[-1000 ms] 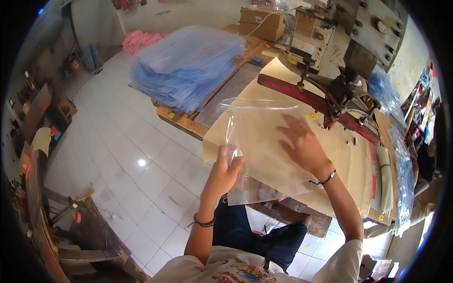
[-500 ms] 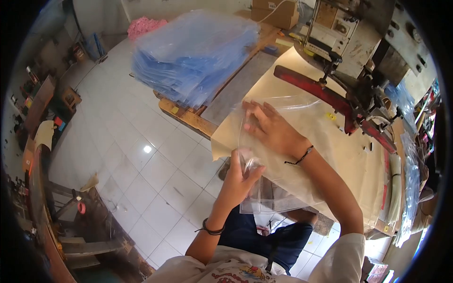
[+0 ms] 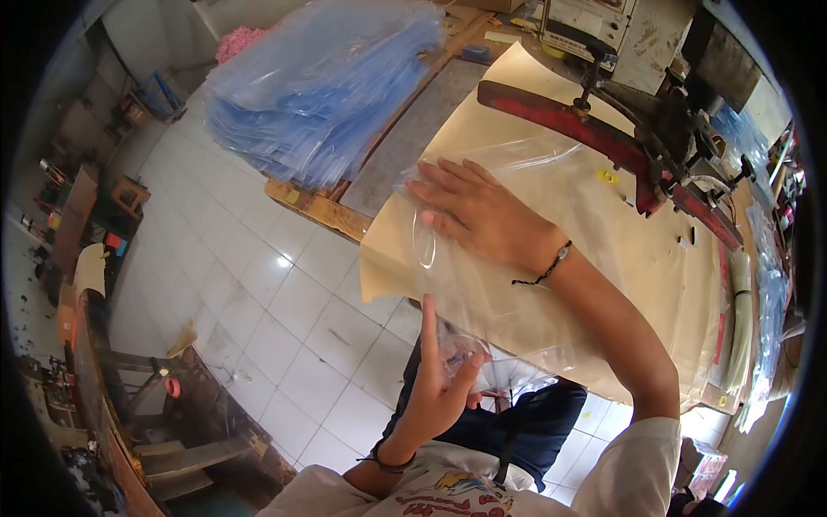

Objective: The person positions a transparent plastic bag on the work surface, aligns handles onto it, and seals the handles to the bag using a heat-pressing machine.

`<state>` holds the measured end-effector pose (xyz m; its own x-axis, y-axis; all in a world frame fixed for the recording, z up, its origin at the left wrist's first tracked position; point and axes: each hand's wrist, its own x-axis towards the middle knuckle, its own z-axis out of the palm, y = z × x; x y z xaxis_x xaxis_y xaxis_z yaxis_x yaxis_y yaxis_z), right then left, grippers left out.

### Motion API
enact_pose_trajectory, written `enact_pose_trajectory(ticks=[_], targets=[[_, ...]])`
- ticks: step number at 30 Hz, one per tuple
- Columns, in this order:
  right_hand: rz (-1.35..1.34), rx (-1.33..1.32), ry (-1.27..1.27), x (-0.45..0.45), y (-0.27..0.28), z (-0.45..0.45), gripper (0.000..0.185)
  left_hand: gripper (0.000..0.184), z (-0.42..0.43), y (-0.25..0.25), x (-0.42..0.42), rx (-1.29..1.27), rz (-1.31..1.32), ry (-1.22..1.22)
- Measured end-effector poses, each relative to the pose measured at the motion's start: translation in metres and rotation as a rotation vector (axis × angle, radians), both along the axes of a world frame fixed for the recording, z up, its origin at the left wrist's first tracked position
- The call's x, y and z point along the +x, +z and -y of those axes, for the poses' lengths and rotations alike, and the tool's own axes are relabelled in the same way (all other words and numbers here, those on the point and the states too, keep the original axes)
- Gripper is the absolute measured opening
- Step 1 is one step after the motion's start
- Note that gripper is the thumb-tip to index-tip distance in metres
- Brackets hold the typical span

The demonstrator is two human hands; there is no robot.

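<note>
A clear plastic sheet [image 3: 508,297] lies over tan paper [image 3: 672,319] on the worktable, and its near part hangs past the front edge. My right hand [image 3: 487,211] rests flat on the sheet near its left side, fingers spread, a dark cord bracelet at the wrist. Below the table edge, my left hand [image 3: 439,383] grips a bunched part of the plastic between thumb and curled fingers, its index finger pointing up. The red jaw-like bar [image 3: 568,125] of a machine stands over the paper, beyond my right hand.
A tall stack of bluish plastic sheets [image 3: 319,95] sits at the table's far left corner. Small yellow bits [image 3: 607,177] lie near the red bar. A bundle of pale strips [image 3: 741,302] is at the right edge. White tiled floor [image 3: 284,345] spreads to the left.
My right hand has flattened and spread its fingers on the sheet. My left hand has moved down, drawing the hanging plastic into a bunch. The view has shifted slightly.
</note>
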<state>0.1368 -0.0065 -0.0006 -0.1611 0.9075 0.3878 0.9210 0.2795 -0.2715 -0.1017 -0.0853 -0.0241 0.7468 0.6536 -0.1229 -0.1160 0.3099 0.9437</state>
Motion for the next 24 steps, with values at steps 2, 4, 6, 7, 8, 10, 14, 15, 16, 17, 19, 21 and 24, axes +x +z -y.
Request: enact_pose_trajectory(ticks=[2,4,6,7,8,10,14,15,16,17,19,21,24], targets=[[0.059,0.032,-0.04,-0.004,-0.006,0.002,0.059,0.09,-0.002,0.008,-0.001,0.077,-0.042,-0.035],[0.053,0.032,-0.069,-0.006,-0.006,0.004,0.063,0.09,-0.02,-0.008,-0.004,0.374,-0.038,-0.122],[-0.02,0.003,-0.085,-0.007,-0.003,0.004,0.067,0.072,-0.035,0.003,-0.017,0.431,-0.194,-0.079],[-0.044,-0.009,-0.094,-0.007,-0.001,0.004,0.068,0.064,-0.043,0.012,-0.022,0.455,-0.272,-0.061],[-0.067,-0.024,-0.099,-0.007,0.0,0.005,0.069,0.057,-0.057,0.022,-0.019,0.607,-0.353,0.005],[-0.07,-0.039,-0.093,-0.007,0.002,0.005,0.07,0.038,-0.08,0.032,0.0,0.849,-0.413,0.231],[0.002,-0.009,-0.067,-0.005,-0.002,0.004,0.07,0.035,-0.141,0.029,0.051,1.031,-0.488,0.42],[0.021,0.005,-0.066,-0.003,-0.004,0.004,0.07,0.036,-0.153,0.026,0.062,1.075,-0.548,0.454],[0.031,0.02,-0.066,-0.002,-0.004,0.003,0.069,0.037,-0.164,0.024,0.071,1.12,-0.608,0.486],[0.037,0.032,-0.067,-0.002,-0.006,0.004,0.069,0.037,-0.174,0.023,0.075,1.088,-0.623,0.444],[0.063,0.053,-0.089,-0.004,-0.007,0.006,0.069,0.037,-0.191,0.024,0.077,1.019,-0.654,0.356],[0.101,0.069,-0.13,-0.01,-0.008,0.007,0.068,0.034,-0.192,0.021,0.077,1.047,-0.603,0.39],[0.113,0.074,-0.144,-0.019,-0.007,0.013,0.072,0.031,-0.194,0.016,0.079,1.135,-0.623,0.442]])
